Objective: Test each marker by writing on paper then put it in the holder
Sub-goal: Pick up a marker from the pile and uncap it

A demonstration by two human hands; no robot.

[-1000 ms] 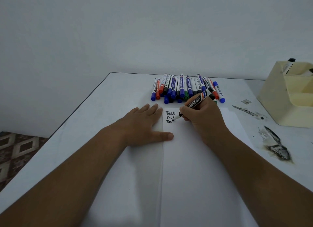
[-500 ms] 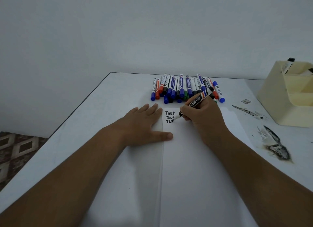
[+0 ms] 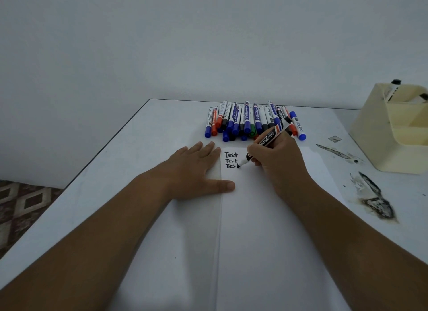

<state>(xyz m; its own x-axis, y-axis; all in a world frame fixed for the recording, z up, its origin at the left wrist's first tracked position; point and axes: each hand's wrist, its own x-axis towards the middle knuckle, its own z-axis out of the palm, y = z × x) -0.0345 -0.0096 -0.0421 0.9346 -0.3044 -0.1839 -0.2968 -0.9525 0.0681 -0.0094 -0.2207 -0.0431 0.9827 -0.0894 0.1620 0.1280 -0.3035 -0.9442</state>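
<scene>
A: Where is the marker [image 3: 269, 140]?
B: In the right hand [image 3: 276, 162]. Its fingers [image 3: 256, 159] curl round the barrel and pinch it low, near the nib. The barrel slants up and away toward the pile [image 3: 252, 121].

A: Does the nib touch the paper [image 3: 254, 218]?
B: Yes, at the end of the third line. Two lines above read "Test"; the third reads "Tes" with one more stroke at the nib.

A: And the left hand [image 3: 196, 171]?
B: Flat on the paper's left part, palm down. Its fingers lie straight and close together, and the thumb sticks out to the right, reaching the fold line.

A: Where is the holder [image 3: 393, 134]?
B: At the right edge of the bench [image 3: 143, 148], well apart from the paper. It is cream plastic, and a marker with a black cap [image 3: 393, 88] stands in its far compartment.

A: The other markers?
B: They lie heaped side by side just beyond the paper, mostly blue caps, with some black, red and green. Dark smears [image 3: 375, 199] mark the bench between paper and holder.
</scene>
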